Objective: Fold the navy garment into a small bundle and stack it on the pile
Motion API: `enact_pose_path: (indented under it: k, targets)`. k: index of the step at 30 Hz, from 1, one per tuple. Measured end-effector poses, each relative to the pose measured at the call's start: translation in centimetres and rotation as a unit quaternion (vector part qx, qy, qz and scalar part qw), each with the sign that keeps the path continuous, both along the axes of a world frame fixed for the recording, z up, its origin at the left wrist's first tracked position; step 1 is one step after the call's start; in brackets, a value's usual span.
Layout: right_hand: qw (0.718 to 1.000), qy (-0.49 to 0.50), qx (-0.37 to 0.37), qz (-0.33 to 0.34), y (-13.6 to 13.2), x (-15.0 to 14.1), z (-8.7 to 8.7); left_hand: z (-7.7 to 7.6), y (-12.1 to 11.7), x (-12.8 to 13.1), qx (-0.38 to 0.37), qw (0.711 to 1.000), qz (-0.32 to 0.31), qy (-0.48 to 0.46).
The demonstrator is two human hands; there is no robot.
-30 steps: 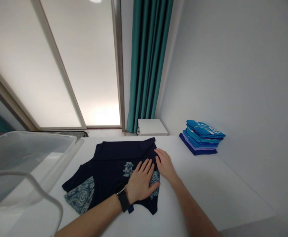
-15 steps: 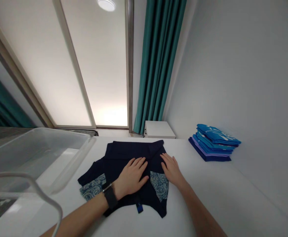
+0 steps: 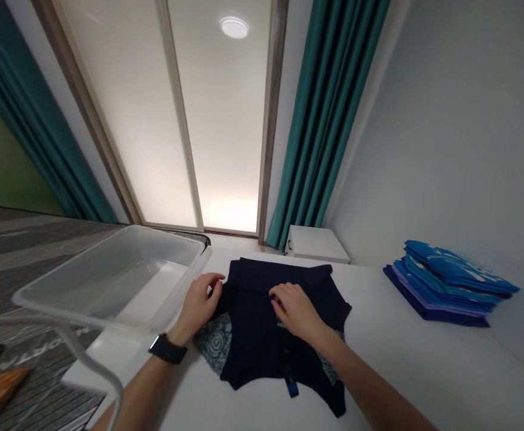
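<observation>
A navy shirt [image 3: 257, 335] with blue paisley panels lies flat on the white table, its neckline and small blue label toward me. Its far end is folded over in a band. At the shirt's left edge is my left hand [image 3: 200, 302], fingers curved and thumb a little apart, holding nothing that I can see. My right hand [image 3: 298, 312] hovers over or rests lightly on the middle of the shirt, fingers loosely bent with the thumb apart. It hides part of the right paisley panel. A dark watch [image 3: 168, 349] is on my left wrist.
To the left stands a clear plastic bin [image 3: 109, 287]. A stack of folded blue and purple clothes [image 3: 445, 284] sits at the right by the wall. A white cabinet [image 3: 318, 244] is beyond the white table [image 3: 378, 365]. A pale cable [image 3: 82, 353] curves across the lower left.
My left hand has moved from the shirt's middle to its left edge, and my right hand from its right side to the middle. The left sleeve spreads out less. The view has turned left.
</observation>
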State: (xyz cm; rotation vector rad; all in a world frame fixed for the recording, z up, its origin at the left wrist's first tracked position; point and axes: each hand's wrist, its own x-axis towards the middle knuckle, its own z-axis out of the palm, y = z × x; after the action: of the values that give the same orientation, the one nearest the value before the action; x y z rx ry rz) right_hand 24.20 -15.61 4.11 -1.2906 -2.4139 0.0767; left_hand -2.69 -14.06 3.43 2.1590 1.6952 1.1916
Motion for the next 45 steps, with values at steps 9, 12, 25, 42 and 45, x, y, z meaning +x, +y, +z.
enact_pose_path:
  k: [9, 12, 25, 42, 45]
  targets:
    - [0.990, -0.125, 0.004, 0.062, 5.8, -10.6, -0.3, -0.6, 0.1, -0.3, 0.007, 0.994, 0.050, -0.095]
    - [0.987, -0.140, 0.000, 0.078, 6.6, -11.4, -0.7, -0.6, 0.1, -0.2, 0.007, 0.994, 0.042, -0.097]
    - [0.991, -0.108, -0.024, 0.074, 8.2, -12.2, -0.5, -0.7, 0.1, -0.2, 0.005, 0.995, 0.037, -0.092]
    - [0.989, -0.018, -0.055, -0.133, 14.5, -4.5, -2.7, -0.8, 0.4, -0.6, -0.044, 0.993, 0.042, -0.104]
    - [0.990, -0.013, -0.026, -0.138, 13.6, -5.0, -1.9, -0.6, 0.6, -0.8, -0.071, 0.980, 0.033, -0.185]
